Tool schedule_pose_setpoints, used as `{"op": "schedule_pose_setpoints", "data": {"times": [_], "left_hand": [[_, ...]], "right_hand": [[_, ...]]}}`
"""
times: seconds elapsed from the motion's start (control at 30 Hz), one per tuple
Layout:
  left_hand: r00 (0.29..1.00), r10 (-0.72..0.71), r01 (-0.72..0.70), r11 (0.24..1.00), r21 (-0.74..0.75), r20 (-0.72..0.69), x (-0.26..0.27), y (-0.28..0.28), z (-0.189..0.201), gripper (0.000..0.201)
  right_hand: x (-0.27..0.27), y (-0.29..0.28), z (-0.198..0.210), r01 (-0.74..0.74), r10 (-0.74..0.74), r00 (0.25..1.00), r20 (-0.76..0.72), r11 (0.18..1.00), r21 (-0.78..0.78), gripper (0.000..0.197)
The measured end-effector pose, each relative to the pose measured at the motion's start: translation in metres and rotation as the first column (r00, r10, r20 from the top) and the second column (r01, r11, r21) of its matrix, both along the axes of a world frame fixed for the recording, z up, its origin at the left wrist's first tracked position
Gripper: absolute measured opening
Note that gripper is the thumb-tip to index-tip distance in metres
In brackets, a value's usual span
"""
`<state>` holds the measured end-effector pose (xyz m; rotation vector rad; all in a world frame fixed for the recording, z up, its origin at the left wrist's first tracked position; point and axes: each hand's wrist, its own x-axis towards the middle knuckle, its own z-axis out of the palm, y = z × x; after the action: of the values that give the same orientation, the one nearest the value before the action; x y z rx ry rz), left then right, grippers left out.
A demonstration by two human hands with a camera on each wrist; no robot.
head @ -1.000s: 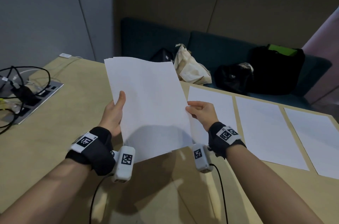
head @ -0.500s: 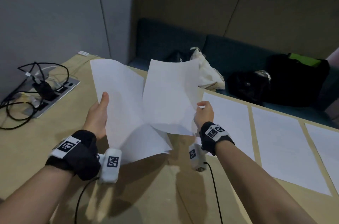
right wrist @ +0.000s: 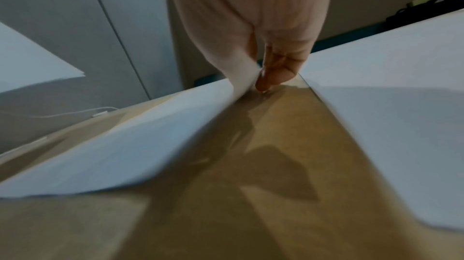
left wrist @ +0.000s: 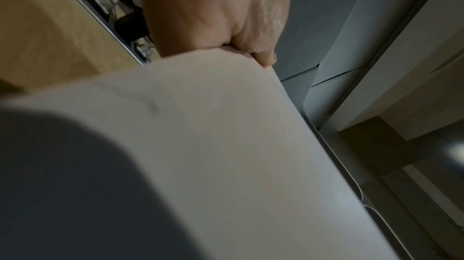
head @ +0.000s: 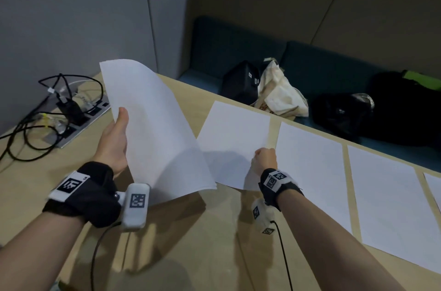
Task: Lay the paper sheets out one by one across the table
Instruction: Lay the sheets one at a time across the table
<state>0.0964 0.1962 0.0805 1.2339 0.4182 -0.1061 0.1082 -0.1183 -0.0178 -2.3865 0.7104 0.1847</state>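
Note:
My left hand (head: 114,140) grips a thin stack of white paper sheets (head: 152,123) by its left edge, thumb on top, holding it tilted above the table; the same stack (left wrist: 226,145) fills the left wrist view. My right hand (head: 265,159) pinches the right edge of a single white sheet (head: 233,135), which lies low over the wooden table (head: 191,243), just left of a laid-out sheet (head: 312,171). In the right wrist view the single sheet (right wrist: 140,135) curls up at my pinching fingers (right wrist: 271,79).
Two more sheets (head: 393,207) lie in a row to the right. A power strip with tangled cables (head: 59,109) sits at the table's left. Behind the table a dark bench holds a cloth bag (head: 279,92) and black bags (head: 381,109).
My right hand drew one sheet off the stack, carried it right and lowered it towards the table. My left hand moved the stack leftwards.

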Motion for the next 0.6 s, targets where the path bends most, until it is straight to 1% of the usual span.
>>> {"op": "schedule_pose_setpoints", "data": {"times": [0.07,0.1,0.13,0.2,0.27,0.3,0.33,0.37,0.4,0.43,0.5,0.6], "left_hand": [[1.000,-0.014,0.014,1.000,-0.002,-0.004,0.001,-0.005,-0.001,0.033],[1.000,-0.020,0.020,1.000,-0.002,-0.003,0.001,-0.007,-0.003,0.032],[1.000,-0.023,0.023,1.000,-0.003,0.000,0.002,-0.008,-0.004,0.033],[0.999,-0.034,0.034,0.999,-0.007,-0.003,0.002,-0.010,-0.007,0.036],[0.999,-0.045,0.045,0.999,-0.010,-0.007,0.003,-0.011,-0.009,0.037],[0.999,-0.050,0.050,0.999,-0.010,-0.008,0.003,-0.012,-0.010,0.038],[0.999,-0.051,0.051,0.999,-0.008,-0.008,0.002,-0.012,-0.010,0.039],[0.999,-0.050,0.050,0.999,-0.004,-0.008,0.002,-0.013,-0.010,0.040],[0.999,-0.046,0.046,0.999,-0.001,-0.008,0.001,-0.014,-0.010,0.042],[0.999,-0.043,0.043,0.999,0.001,-0.005,0.000,-0.015,-0.010,0.044],[0.999,-0.042,0.042,0.999,-0.004,0.006,-0.001,-0.016,-0.010,0.045],[0.999,-0.049,0.050,0.999,-0.016,0.012,-0.003,-0.019,-0.010,0.044]], "right_hand": [[-0.002,-0.001,-0.002,0.019,-0.019,0.999,-0.030,1.000,-0.015,0.037],[-0.003,-0.001,-0.002,0.024,-0.025,0.999,-0.022,0.998,-0.055,0.038],[-0.006,0.001,0.000,-0.005,0.004,1.000,-0.011,0.992,-0.123,0.038],[-0.012,0.007,0.005,-0.146,0.156,0.988,0.018,0.954,-0.263,0.039],[-0.017,0.016,0.009,-0.323,0.344,0.939,0.017,0.896,-0.303,0.043],[-0.019,0.019,0.010,-0.414,0.423,0.905,-0.036,0.860,-0.299,0.047],[-0.021,0.022,0.009,-0.491,0.477,0.870,-0.121,0.821,-0.293,0.053],[-0.021,0.023,0.008,-0.541,0.504,0.841,-0.196,0.793,-0.282,0.058],[-0.022,0.022,0.006,-0.563,0.509,0.825,-0.246,0.782,-0.267,0.060],[-0.022,0.019,0.006,-0.561,0.503,0.824,-0.261,0.788,-0.255,0.060],[-0.023,0.012,0.006,-0.537,0.483,0.839,-0.250,0.807,-0.245,0.060],[-0.025,0.006,0.007,-0.524,0.470,0.847,-0.249,0.815,-0.246,0.059]]}}
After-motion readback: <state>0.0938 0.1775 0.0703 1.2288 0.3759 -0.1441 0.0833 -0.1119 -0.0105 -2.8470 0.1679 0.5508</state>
